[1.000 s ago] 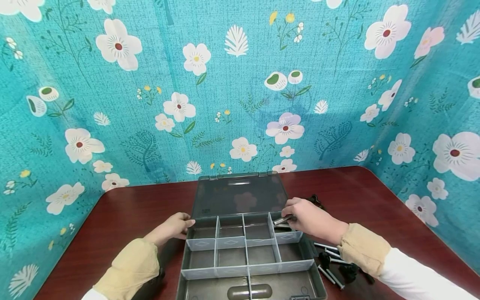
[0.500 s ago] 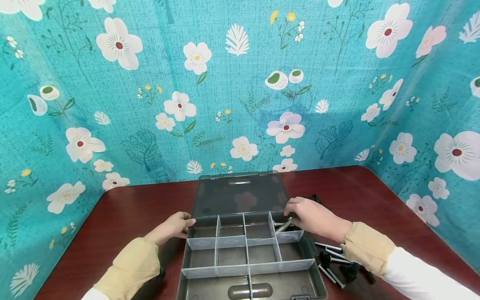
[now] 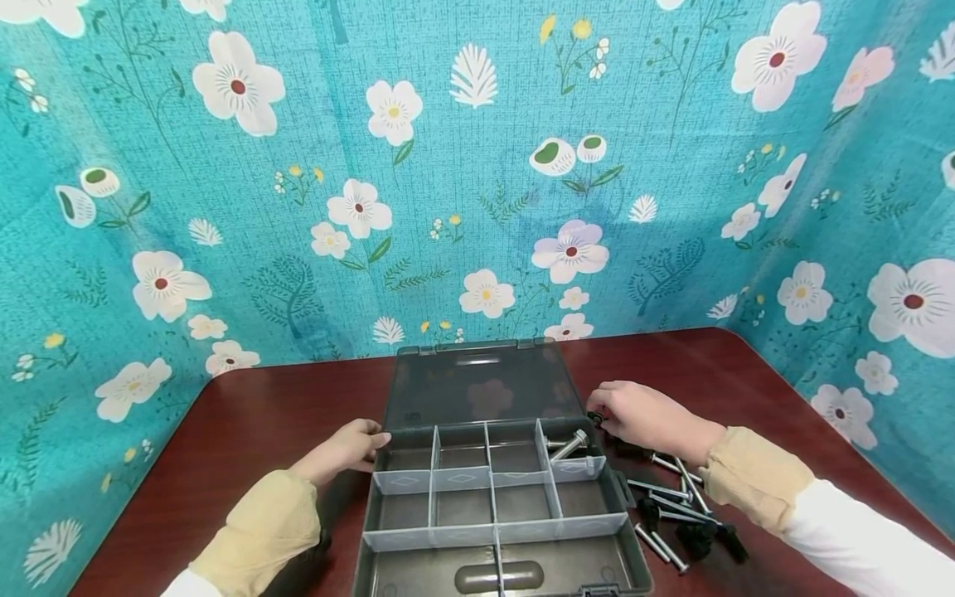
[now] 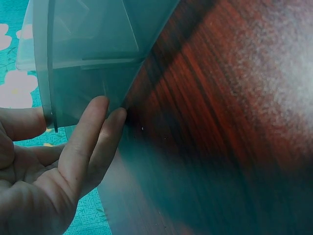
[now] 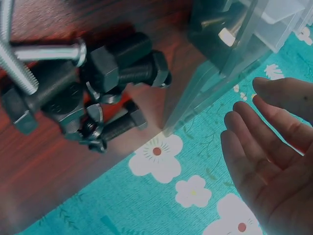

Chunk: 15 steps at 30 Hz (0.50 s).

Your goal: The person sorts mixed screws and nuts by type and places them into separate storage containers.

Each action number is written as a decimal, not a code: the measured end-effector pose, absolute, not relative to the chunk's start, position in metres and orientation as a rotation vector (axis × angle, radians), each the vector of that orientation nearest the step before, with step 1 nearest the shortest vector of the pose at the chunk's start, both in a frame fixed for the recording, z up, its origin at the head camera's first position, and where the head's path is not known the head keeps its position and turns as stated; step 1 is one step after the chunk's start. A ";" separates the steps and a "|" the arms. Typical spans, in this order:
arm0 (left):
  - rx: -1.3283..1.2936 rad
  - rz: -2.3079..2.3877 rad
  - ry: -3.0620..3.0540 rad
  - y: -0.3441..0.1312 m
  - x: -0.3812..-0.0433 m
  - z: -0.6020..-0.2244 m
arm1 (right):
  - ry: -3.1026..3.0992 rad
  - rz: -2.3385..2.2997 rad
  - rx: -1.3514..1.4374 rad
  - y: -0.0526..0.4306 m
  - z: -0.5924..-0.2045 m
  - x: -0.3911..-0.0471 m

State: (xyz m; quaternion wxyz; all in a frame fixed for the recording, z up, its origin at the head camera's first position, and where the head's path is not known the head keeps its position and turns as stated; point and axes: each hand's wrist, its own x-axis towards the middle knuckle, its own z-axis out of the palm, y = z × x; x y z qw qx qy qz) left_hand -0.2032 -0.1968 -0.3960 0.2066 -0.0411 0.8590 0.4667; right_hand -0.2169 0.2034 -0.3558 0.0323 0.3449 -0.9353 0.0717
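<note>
A grey see-through compartment box [image 3: 418, 539] lies with its lid [image 3: 477, 390] folded back. At its back left corner my left hand [image 3: 346, 452] holds the edge, thumb over the rim and fingers [image 4: 80, 142] against the outer wall. Silver bolts [image 3: 570, 445] rest in the back right compartment, one tilted across it. My right hand [image 3: 645, 419] is just beyond the box's back right corner, beside a small black piece [image 3: 594, 418]. In the right wrist view its fingers [image 5: 244, 147] are extended, with nothing between them.
Right of the box, loose silver bolts [image 3: 671, 492] lie among black bolts [image 5: 122, 66] and small wing-shaped metal pieces [image 5: 95, 129]. A dark object [image 3: 309, 560] sits under the left forearm. A flowered cloth [image 3: 477, 166] hangs behind the dark red table [image 3: 298, 406].
My right hand has let go of a silver bolt in the back right compartment and moved right, out past the box's corner. The left hand stays at its corner.
</note>
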 end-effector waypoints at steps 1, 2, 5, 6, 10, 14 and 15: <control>-0.113 1.301 2.393 -0.197 -0.203 -0.396 | -2.892 0.223 1.048 0.205 -0.355 -0.218; -0.112 1.303 2.393 -0.197 -0.203 -0.395 | -2.908 0.228 1.029 0.207 -0.355 -0.218; -0.115 1.311 2.394 -0.197 -0.203 -0.396 | -2.966 0.239 0.978 0.213 -0.356 -0.220; -0.115 1.311 2.394 -0.197 -0.203 -0.396 | -2.989 0.246 0.962 0.214 -0.357 -0.220; -0.120 1.314 2.393 -0.197 -0.204 -0.397 | -3.060 0.265 0.915 0.219 -0.360 -0.220; -0.122 1.310 2.393 -0.198 -0.204 -0.398 | -3.114 0.275 0.862 0.223 -0.365 -0.219; -0.123 1.309 2.393 -0.198 -0.204 -0.398 | -3.119 0.273 0.861 0.224 -0.367 -0.220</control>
